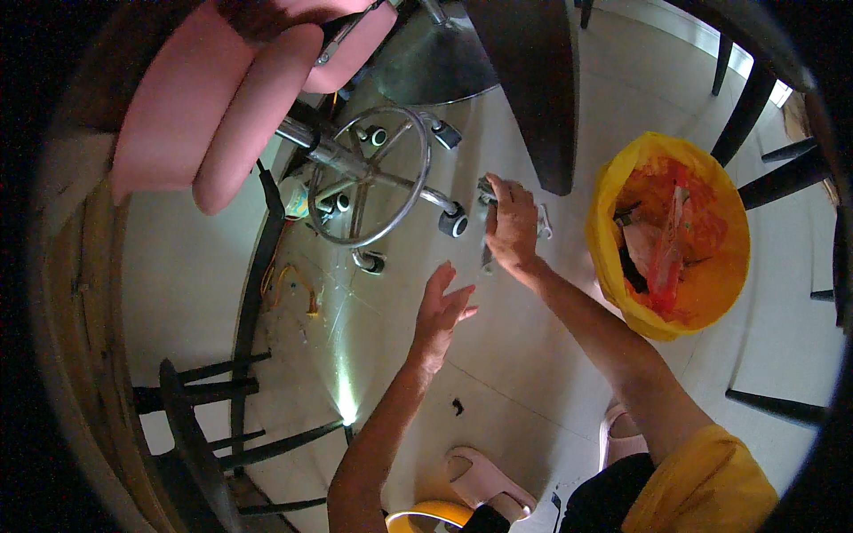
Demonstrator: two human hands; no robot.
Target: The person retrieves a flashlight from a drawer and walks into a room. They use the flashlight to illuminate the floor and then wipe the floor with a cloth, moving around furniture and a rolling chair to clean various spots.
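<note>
My right hand [513, 223] is held low over the tiled floor, palm down, just right of a swivel chair's caster [453, 221]. Its thumb and fingers close on a crumpled grey item [486, 188], perhaps a rag; most of it is hidden by the hand. A small whitish object [546, 223] shows past the hand's right edge, too unclear to name. Nearer to me, my left hand [441, 316] hovers with nothing in it, fingers spread. A small black scrap [457, 406] lies on the floor below it.
The pink swivel chair [260, 113] with its chrome foot ring [426, 174] stands at upper left. To the right is a yellow-lined bin [603, 220] holding red plastic. Dark chair legs [286, 445] and a bright light [347, 418] are at left. Pink slippers [483, 476] are below.
</note>
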